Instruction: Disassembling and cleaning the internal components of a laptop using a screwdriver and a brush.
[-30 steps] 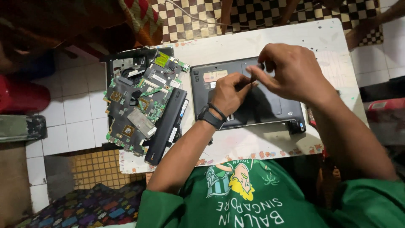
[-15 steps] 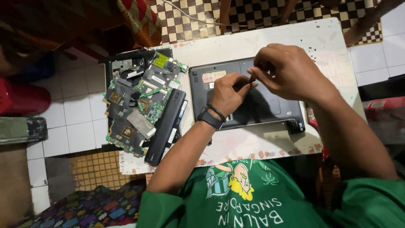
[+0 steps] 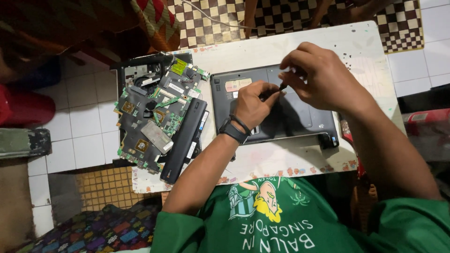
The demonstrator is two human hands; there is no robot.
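Item: small dark tool (image 3: 280, 87), slim and short, probably a screwdriver, though too little of it shows to be sure. Position: held above the upturned underside of a dark laptop (image 3: 300, 119), near that base's upper middle, between both hands.

Right hand (image 3: 323, 77): fingers curled and bunched, thumb and forefinger pinching the upper end of the tool. Hand raised over the laptop's rear half.

Left hand (image 3: 253, 105): fingers bent inward, tips pressed together around the lower part of the tool, at the laptop surface. A black wristband (image 3: 233, 131) sits on the wrist, the forearm crossing the laptop's near left corner.

Laptop: lies bottom-up on a white table (image 3: 365, 51), roughly centred, with a pale label near its upper left corner and a hinge end at the lower right.

Left of the laptop: a long black battery pack (image 3: 183, 140), lying slantwise, just beside the laptop's left edge. Further left, touching the battery: a green circuit board (image 3: 150, 126) with chips and metal plates, resting on a black casing part (image 3: 136, 70) that overhangs the table's left edge.

Surroundings: white tiled floor (image 3: 84, 126) to the left; checkered cloth (image 3: 220, 18) beyond the table's far edge; patterned multicoloured fabric (image 3: 93, 229) at lower left. The person wears a green printed shirt (image 3: 281, 225).
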